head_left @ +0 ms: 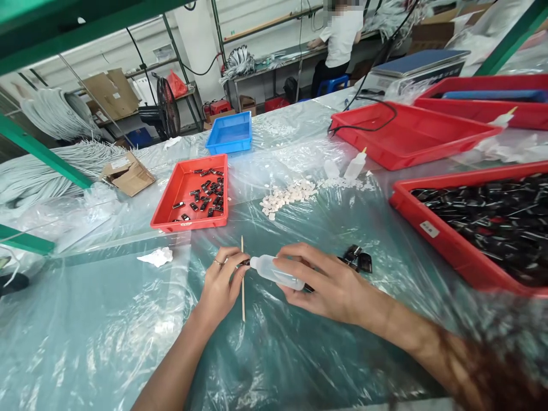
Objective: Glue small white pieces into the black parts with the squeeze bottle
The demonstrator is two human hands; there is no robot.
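My left hand point(222, 279) pinches a small black part point(245, 262), mostly covered by the fingers. In my right hand point(319, 279) lies a translucent squeeze bottle point(274, 269), tilted on its side, its tip touching or almost touching that part. A thin wooden stick point(243, 299) lies on the plastic sheet beneath the left fingertips. Just beyond the right hand sit a few glossy black parts point(358, 260). Farther out, many small whitish pieces point(285, 197) are spread in a loose pile.
A red tray point(188, 224) holds small black parts, with a blue tray point(229, 149) behind it. At right stands a large red bin point(445, 251) full of black pieces. Another squeeze bottle point(355, 166) lies near an open red tray point(402, 154). Crumpled white tissue point(157, 257) rests at left.
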